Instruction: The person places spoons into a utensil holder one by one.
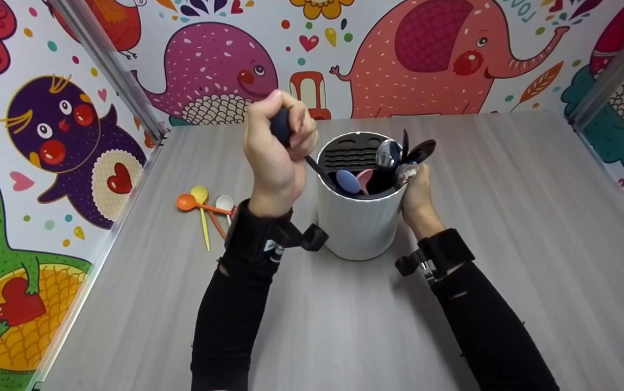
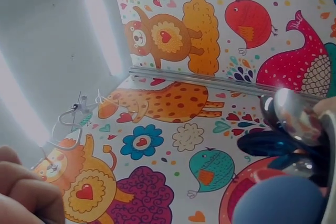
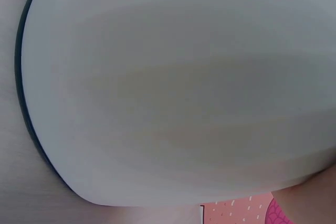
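Gripping dark utensil handle in fisted left hand, shaft angled down into white holder | right hand wrapped against holder's right side, steadying | holder upright mid-table, packed with spoons and ladles | orange spoon, yellow and white ones lying loose left of holder.

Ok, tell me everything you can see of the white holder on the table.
The white holder is a smooth, round, upright tub, plastic or ceramic by its look, standing on the grey wood-grain table. A black slotted insert fills the far side of its mouth. Spoons stand in the open part, bowls up: metal, blue, pink and dark ones. The right hand holds its right side; the left hand grips a dark-handled utensil that reaches into it.
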The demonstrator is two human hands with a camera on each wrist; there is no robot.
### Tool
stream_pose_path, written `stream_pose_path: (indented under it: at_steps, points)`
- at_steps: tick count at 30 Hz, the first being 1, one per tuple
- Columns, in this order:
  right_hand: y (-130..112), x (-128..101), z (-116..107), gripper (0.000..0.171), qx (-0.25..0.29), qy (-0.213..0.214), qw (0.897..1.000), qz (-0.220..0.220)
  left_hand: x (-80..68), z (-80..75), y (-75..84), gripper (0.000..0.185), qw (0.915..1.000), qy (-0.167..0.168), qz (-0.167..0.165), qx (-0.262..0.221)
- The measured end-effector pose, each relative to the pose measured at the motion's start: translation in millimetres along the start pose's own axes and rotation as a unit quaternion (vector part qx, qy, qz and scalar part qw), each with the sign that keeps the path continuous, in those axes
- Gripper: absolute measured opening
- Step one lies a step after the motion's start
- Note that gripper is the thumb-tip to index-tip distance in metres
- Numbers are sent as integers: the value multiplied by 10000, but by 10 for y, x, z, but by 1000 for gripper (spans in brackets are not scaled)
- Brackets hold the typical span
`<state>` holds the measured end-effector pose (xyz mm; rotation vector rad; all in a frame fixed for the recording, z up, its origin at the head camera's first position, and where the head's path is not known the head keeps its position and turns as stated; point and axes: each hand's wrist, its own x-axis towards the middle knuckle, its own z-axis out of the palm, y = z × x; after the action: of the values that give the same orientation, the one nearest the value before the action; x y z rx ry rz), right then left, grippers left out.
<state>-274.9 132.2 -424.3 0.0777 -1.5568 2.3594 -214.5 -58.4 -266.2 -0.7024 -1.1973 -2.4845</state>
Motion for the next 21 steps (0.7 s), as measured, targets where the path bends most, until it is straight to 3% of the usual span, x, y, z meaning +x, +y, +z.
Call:
stream_pose_path:
  at_steps: [9, 14, 21]
  points:
    - [8, 8, -25, 50, -159, 151, 9997, 94, -49, -26, -273, 40, 9998, 18, 51, 179]
    - [11, 10, -18, 50, -85, 29, 10000, 12, -97, -43, -453, 39, 9993, -63, 19, 355]
    - [13, 3, 9, 48, -59, 32, 10000, -44, -186, -56, -703, 37, 9955, -51, -271, 909]
